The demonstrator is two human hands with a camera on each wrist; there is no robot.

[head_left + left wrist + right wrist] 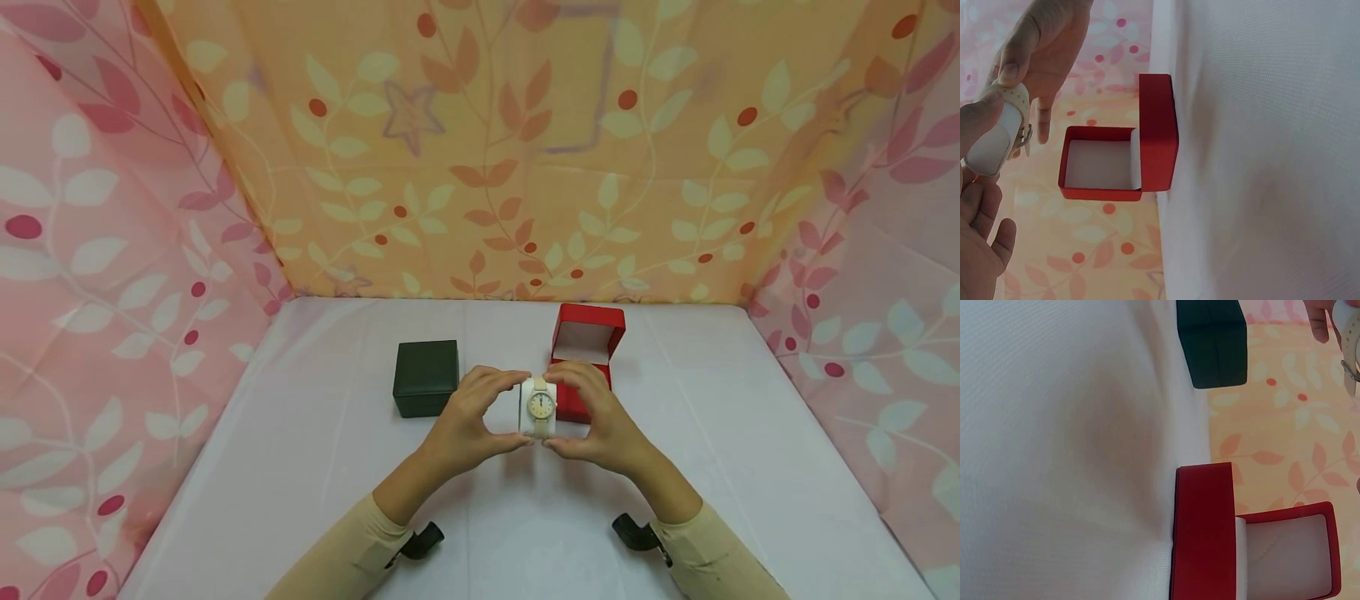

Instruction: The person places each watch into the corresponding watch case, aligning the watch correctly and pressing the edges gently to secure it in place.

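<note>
A wristwatch (541,406) with a cream strap and a pale round dial is wrapped around a white cushion (990,144). Both hands hold it above the table, the dial facing up toward the head camera. My left hand (467,425) pinches the cushion's left side between thumb and fingers. On the opposite side, the thumb and fingers of my right hand (606,427) grip it too. The strap's buckle (1027,134) shows in the left wrist view. Just behind the right hand stands a red box (592,317) with its lid raised, partly hidden by that hand.
A closed dark green box (426,377) sits on the white-covered table (300,467), left of the red one. Patterned cloth (487,167) encloses the table at the back and both sides.
</note>
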